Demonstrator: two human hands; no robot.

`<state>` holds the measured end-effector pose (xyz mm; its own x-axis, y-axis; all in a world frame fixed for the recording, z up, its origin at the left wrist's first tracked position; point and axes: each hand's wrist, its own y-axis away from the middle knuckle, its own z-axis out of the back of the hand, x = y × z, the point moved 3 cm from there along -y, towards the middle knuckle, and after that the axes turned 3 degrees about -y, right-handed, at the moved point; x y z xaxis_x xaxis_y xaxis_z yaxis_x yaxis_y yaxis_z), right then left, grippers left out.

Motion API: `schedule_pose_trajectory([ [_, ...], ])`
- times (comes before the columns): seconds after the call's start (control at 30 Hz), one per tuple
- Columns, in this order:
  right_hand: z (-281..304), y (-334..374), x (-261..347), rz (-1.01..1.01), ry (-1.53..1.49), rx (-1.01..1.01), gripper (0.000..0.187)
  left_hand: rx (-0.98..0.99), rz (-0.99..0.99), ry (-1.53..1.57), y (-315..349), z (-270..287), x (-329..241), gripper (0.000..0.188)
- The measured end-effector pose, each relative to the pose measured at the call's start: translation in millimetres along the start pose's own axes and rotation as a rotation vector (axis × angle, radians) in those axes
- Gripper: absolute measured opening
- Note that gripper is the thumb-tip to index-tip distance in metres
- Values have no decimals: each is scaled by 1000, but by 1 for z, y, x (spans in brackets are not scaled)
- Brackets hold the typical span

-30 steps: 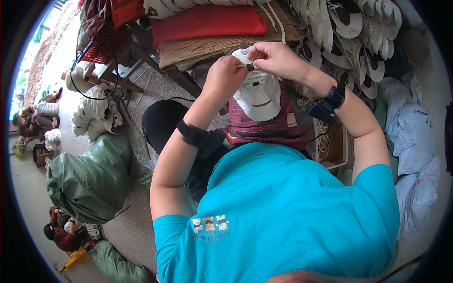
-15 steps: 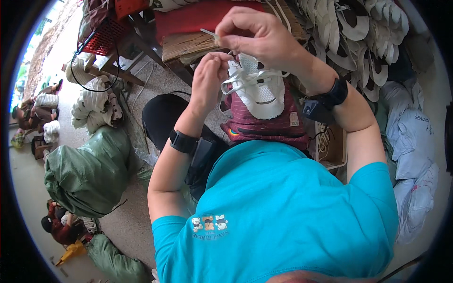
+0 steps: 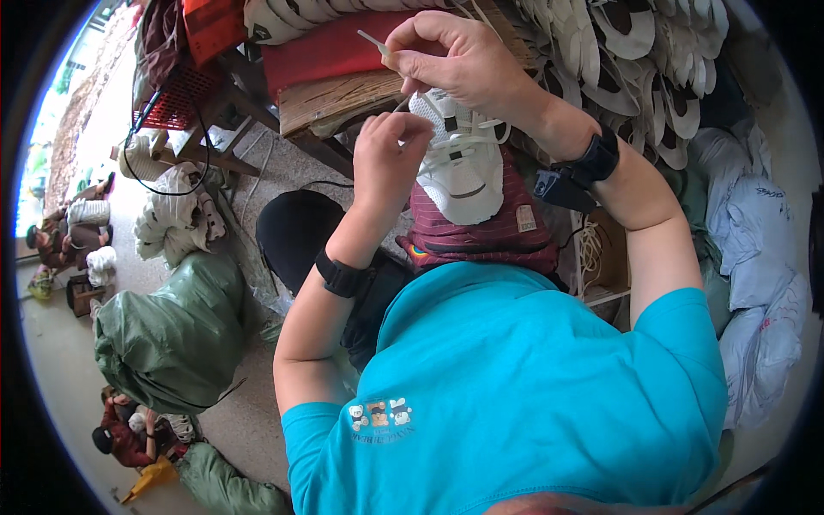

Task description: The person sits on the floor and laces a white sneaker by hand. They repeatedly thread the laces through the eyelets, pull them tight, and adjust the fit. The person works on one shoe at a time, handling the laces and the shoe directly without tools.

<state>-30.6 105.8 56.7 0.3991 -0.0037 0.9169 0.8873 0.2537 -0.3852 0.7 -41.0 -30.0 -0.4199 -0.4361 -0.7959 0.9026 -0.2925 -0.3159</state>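
A white mesh shoe upper (image 3: 468,196) with laces through its front lies on the maroon striped cloth (image 3: 481,227) over my lap, its toe toward me. My right hand (image 3: 455,64) is raised above the upper's far end, pinching a white shoelace (image 3: 371,41) whose stiff tip sticks out to the left. At the upper's left edge, my left hand (image 3: 386,159) has its fingers closed together beside the lacing. What lies between those fingertips is hidden.
A wooden bench (image 3: 343,103) with a red cloth (image 3: 335,60) stands ahead. Many white uppers (image 3: 627,51) hang at the far right. A box of laces (image 3: 601,257) sits right of my lap. Green sacks (image 3: 176,330) and other people (image 3: 129,433) are at left.
My left hand has drawn slightly down and right from the upper's far edge. My right hand, still pinching the lace, has shifted a little left. The view has shifted slightly.
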Motion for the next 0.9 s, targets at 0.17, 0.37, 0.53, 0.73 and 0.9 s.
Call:
schedule_pose_trajectory([
  [0.17,5,2,1,38,-5,-31,11,-106,-195,-343,-5,-4,-10,7],
  [0.37,13,1,0,-57,-67,-73,10,-33,-166,-341,-11,-15,-11,6],
  [0.53,27,19,-19,42,295,-63,11,6,-92,-295,-13,-22,-5,14],
  [0.73,35,78,-38,200,969,185,11,-24,-29,-227,-15,-30,-4,23],
  [0.9,23,92,-40,241,1260,31,14,-19,-103,-378,-17,-21,-11,17],
])
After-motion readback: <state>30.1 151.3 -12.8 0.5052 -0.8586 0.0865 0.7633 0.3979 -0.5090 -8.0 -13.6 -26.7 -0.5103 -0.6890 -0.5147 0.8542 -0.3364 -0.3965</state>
